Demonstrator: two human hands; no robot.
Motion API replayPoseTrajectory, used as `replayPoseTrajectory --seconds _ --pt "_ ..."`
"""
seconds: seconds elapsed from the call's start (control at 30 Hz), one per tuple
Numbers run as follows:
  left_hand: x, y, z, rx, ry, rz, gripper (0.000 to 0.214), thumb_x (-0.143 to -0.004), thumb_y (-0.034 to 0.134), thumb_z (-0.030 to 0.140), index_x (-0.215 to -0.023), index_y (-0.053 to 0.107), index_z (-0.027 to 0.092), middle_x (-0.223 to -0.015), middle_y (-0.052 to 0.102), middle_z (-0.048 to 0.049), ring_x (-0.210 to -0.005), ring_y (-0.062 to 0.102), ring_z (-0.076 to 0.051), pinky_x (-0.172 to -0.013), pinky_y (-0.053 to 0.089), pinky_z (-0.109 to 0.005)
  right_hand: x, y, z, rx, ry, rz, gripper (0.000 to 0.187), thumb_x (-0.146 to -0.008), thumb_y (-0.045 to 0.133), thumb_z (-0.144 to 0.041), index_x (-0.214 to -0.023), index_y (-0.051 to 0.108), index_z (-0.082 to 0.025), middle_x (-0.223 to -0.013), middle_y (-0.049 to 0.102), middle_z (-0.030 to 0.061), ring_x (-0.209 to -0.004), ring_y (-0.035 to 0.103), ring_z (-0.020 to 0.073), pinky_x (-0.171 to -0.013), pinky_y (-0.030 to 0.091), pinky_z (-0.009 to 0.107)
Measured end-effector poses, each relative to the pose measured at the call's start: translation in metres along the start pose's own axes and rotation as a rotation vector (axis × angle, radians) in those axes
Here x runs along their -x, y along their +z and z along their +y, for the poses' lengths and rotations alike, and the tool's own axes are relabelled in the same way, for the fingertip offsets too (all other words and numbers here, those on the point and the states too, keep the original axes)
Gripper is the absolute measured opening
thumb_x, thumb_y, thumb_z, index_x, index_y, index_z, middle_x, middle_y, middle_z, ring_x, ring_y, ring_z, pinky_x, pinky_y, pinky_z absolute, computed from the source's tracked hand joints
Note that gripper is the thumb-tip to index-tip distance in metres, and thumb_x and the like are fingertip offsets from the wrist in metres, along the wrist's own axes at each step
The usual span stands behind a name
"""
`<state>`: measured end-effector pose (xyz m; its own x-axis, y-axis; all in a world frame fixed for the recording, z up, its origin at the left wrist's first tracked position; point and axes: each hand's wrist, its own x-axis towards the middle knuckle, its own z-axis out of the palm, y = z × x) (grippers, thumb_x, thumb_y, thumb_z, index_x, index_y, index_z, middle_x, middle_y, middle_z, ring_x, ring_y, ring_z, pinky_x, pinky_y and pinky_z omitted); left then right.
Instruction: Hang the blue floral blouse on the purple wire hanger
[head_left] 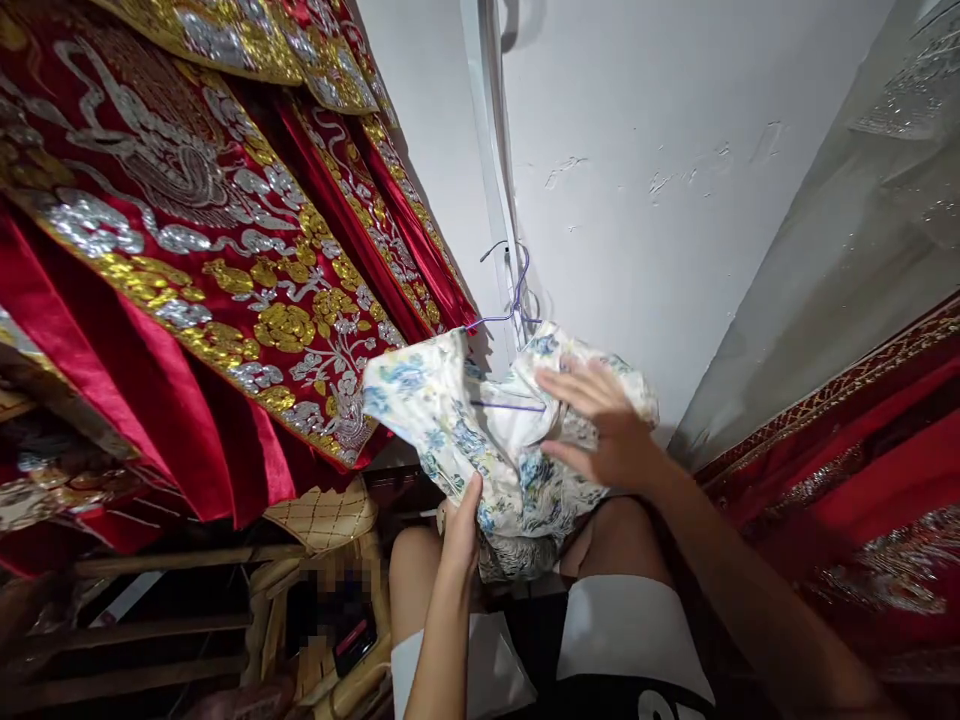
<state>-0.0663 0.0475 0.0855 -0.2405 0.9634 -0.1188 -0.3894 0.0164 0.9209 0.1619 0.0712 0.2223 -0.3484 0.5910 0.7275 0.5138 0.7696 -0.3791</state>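
A white V-neck garment [450,425] with a blue and yellow floral print hangs from a purple wire hanger [517,300]. The hanger's hook is at a white metal rail on the wall. My left hand [461,525] grips the lower left edge of the garment, thumb on the front and the other fingers hidden behind the cloth. Over the right shoulder and chest of the garment lies my right hand [611,425], fingers stretched out and slightly blurred. The lower part of the garment drops between my knees, where its end is hard to make out.
Red costumes [285,290] with gold and silver sequins hang close on the left. Clear plastic sheeting [817,260] covers the right side, above more red fabric [885,480]. A bamboo chair [262,590] stands lower left, with a dark phone-like object [354,640] on it.
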Motion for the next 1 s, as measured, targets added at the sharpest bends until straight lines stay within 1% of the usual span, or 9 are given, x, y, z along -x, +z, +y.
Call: replayPoseTrajectory --seconds 0.07,0.1,0.23,0.33,0.4,0.47,0.57,0.77,1.0 --pt "0.012 0.001 -0.012 0.075 -0.073 0.021 0.075 -0.066 0.089 0.054 -0.131 0.065 0.025 -0.135 0.070 -0.0106 -0.139 0.055 -0.035 -0.117 0.044 -0.045 0.028 0.017 -0.017 -0.248 -0.012 0.042 0.052 -0.088 0.069 -0.030 -0.139 0.063 -0.032 -0.142 0.066 0.0053 -0.143 0.049 0.0361 -0.122 0.028 0.065" --pt "0.018 0.003 -0.017 0.099 -0.095 0.028 0.077 -0.063 0.091 0.050 -0.131 0.066 0.024 -0.134 0.071 -0.0114 -0.137 0.057 -0.035 -0.117 0.044 -0.045 0.043 0.028 -0.023 -0.348 0.058 0.088 0.043 -0.091 0.066 -0.029 -0.134 0.067 -0.032 -0.138 0.069 0.0055 -0.141 0.052 0.0343 -0.121 0.033 0.060" --pt "0.036 0.012 -0.026 0.067 -0.101 -0.001 0.077 -0.056 0.096 0.042 -0.125 0.069 0.020 -0.132 0.071 -0.0135 -0.135 0.059 -0.036 -0.117 0.043 -0.045 0.096 0.080 -0.029 -0.601 0.719 0.398 0.027 -0.093 0.061 -0.045 -0.105 0.075 -0.025 -0.106 0.078 0.0103 -0.105 0.071 0.0325 -0.094 0.056 0.048" --pt "0.042 0.016 -0.021 0.001 -0.073 -0.064 0.071 -0.056 0.096 0.038 -0.119 0.072 0.018 -0.130 0.072 -0.0142 -0.129 0.063 -0.035 -0.113 0.046 -0.044 0.117 0.106 -0.021 -0.737 0.954 0.258 0.040 -0.080 0.072 -0.061 -0.083 0.067 -0.021 -0.077 0.071 0.0069 -0.077 0.068 0.0272 -0.071 0.057 0.038" --pt "0.044 0.017 -0.016 -0.017 -0.054 -0.068 0.067 -0.057 0.095 0.037 -0.117 0.073 0.018 -0.127 0.073 -0.0140 -0.124 0.066 -0.034 -0.111 0.049 -0.043 0.121 0.110 -0.015 -0.777 0.930 0.103 0.047 -0.080 0.071 -0.067 -0.074 0.061 -0.021 -0.068 0.064 0.0035 -0.069 0.062 0.0224 -0.066 0.052 0.034" --pt "0.046 0.019 -0.012 -0.015 -0.053 -0.065 0.066 -0.057 0.095 0.037 -0.116 0.073 0.018 -0.123 0.075 -0.0138 -0.120 0.068 -0.034 -0.109 0.050 -0.043 0.120 0.107 -0.011 -0.756 0.872 0.037 0.050 -0.086 0.065 -0.068 -0.069 0.059 -0.021 -0.065 0.061 0.0021 -0.067 0.059 0.0194 -0.066 0.049 0.031" --pt "0.049 0.022 -0.010 -0.022 -0.058 -0.079 0.066 -0.059 0.094 0.038 -0.118 0.073 0.017 -0.118 0.076 -0.0134 -0.118 0.069 -0.033 -0.110 0.049 -0.043 0.118 0.100 -0.010 -0.763 0.866 0.075 0.053 -0.087 0.062 -0.070 -0.069 0.060 -0.020 -0.065 0.061 0.0022 -0.066 0.058 0.0184 -0.067 0.048 0.031" --pt "0.053 0.026 -0.015 -0.012 -0.077 -0.113 0.073 -0.061 0.093 0.041 -0.127 0.069 0.018 -0.119 0.076 -0.0134 -0.122 0.067 -0.033 -0.112 0.047 -0.043 0.119 0.101 -0.014 -0.838 0.972 0.247 0.053 -0.075 0.074 -0.071 -0.085 0.061 -0.021 -0.068 0.064 0.0028 -0.064 0.060 0.0200 -0.062 0.051 0.032" --pt "0.051 0.020 -0.022 -0.018 -0.104 -0.051 0.078 -0.060 0.094 0.041 -0.131 0.067 0.020 -0.126 0.074 -0.0145 -0.132 0.061 -0.036 -0.115 0.045 -0.045 0.121 0.102 -0.012 -0.805 0.939 0.292 0.047 -0.078 0.077 -0.064 -0.089 0.065 -0.020 -0.074 0.068 0.0055 -0.070 0.065 0.0222 -0.067 0.055 0.033"
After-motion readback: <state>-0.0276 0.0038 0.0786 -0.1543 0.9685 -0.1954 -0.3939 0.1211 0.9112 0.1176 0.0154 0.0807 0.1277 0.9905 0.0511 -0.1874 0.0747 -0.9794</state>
